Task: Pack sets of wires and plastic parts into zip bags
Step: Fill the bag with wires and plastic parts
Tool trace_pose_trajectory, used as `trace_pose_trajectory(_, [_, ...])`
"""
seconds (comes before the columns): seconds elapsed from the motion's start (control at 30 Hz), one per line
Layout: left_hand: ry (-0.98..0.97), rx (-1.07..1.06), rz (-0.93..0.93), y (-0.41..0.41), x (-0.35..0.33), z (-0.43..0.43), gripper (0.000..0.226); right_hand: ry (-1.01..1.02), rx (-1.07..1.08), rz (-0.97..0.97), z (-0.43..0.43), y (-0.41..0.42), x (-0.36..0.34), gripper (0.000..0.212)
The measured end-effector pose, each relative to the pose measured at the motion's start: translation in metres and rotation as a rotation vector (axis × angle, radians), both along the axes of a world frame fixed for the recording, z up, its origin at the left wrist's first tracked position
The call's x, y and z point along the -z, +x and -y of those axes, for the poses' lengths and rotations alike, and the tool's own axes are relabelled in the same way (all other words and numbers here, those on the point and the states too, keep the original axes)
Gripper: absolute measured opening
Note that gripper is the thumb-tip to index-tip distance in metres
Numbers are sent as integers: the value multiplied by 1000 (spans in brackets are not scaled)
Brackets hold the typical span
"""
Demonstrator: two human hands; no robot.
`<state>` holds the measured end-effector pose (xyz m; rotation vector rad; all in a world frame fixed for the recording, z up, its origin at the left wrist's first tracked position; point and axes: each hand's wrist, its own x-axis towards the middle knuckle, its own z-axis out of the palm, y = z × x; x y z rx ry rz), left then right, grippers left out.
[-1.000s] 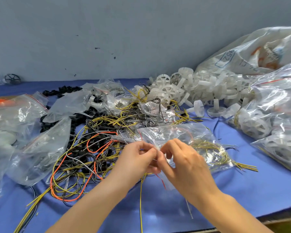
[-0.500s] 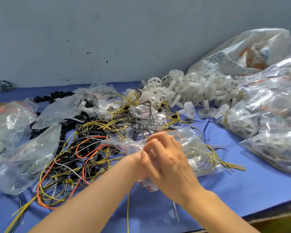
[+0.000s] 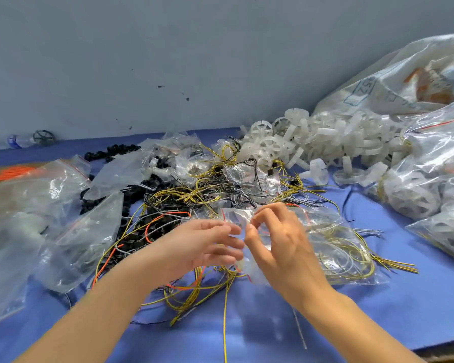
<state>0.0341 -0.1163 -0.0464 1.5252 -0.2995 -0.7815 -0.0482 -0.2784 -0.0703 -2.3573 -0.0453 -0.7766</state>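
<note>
The left hand (image 3: 202, 244) and right hand (image 3: 281, 247) each keep a pinching grip on a small zip bag (image 3: 237, 218) above the tangled wires (image 3: 194, 192), seemingly parting its mouth, so the next move calls for feeding wires inside.

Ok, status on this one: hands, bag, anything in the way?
Left hand and right hand both pinch small clear plastic zip bag. Contents unclear. Tangled yellow and black wires lie beneath, wire-filled clear bag beside right hand.
</note>
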Motion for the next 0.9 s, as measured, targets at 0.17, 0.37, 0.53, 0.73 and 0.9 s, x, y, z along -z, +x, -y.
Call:
trace_pose_trajectory(0.17, [-161,-203,143,6,-22,-70,28,-80,-8,-62,-4,3,4,12])
trace_pose_trajectory(0.37, [-40,-411,415,20,-21,-93,19,-254,-126,-104,-9,7,8,20])
trace_pose_trajectory(0.53, [381,-428,734,46,14,-105,20,-348,-230,-250,-12,12,10,25])
trace_pose_trajectory(0.73, [610,-350,896,50,20,-110,21,-359,-243,-337,-9,12,13,26])
trace_pose_trajectory(0.9, [613,-224,966,43,12,-110,23,-418,-229,-404,-6,14,13,25])
